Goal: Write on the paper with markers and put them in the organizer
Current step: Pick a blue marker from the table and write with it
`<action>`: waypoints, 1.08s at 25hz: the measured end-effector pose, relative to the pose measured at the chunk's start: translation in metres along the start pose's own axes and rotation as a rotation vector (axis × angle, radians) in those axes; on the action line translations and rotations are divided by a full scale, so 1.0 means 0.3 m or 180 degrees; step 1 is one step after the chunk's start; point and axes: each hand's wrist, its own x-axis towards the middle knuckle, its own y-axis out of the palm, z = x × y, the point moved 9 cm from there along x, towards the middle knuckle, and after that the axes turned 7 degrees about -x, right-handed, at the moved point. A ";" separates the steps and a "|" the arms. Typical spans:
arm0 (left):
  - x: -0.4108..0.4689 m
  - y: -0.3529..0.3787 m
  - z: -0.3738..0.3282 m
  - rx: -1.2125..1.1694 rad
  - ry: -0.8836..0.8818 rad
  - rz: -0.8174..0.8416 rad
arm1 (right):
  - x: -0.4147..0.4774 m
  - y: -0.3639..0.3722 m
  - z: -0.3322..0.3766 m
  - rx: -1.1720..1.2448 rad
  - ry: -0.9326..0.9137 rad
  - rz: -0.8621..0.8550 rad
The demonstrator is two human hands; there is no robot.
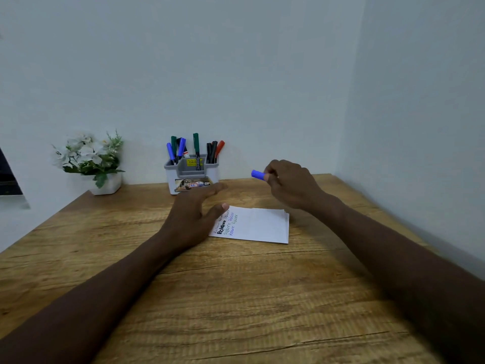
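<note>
Grips a blue marker (pixel 258 174) in the right hand (pixel 288 182), fingers curled round it. Holds it up in the air above the worktop (pixel 236 298), just past the far right corner of the paper (pixel 259 227). Shows only the blue end, poking out to the left of the fingers. Hides the rest inside the hand.

Holds the left hand (pixel 194 211) wide and flat, fingers straight, with nothing in it. Points the fingers toward the organizer (pixel 191 177), with the tips near its front. Puts the thumb over the far left corner of the paper. Hard to tell if touching the paper or not.

Flat on the wooden worktop, in the middle: the white paper, with the left hand at its left end and the right hand beyond its far right corner. On its left end, a few short lines of writing in black, green and blue.

At the back of the worktop, by the wall (pixel 236 61): the grey and white organizer, standing upright. Inside it, more markers standing up. In the left part, blue markers (pixel 175 151) and a green one. In the middle part, a green marker (pixel 196 148). In the right part, black markers (pixel 212 151) and a red marker (pixel 220 148). On the front, a picture sticker.

Left of the organizer and well apart from it: a small plant (pixel 89 156) with white flowers, in a white pot (pixel 107 185).
</note>
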 end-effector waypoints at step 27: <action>0.002 -0.020 0.081 -0.0509 -0.0710 0.0331 | -0.047 0.072 0.173 0.3563 0.0610 0.1200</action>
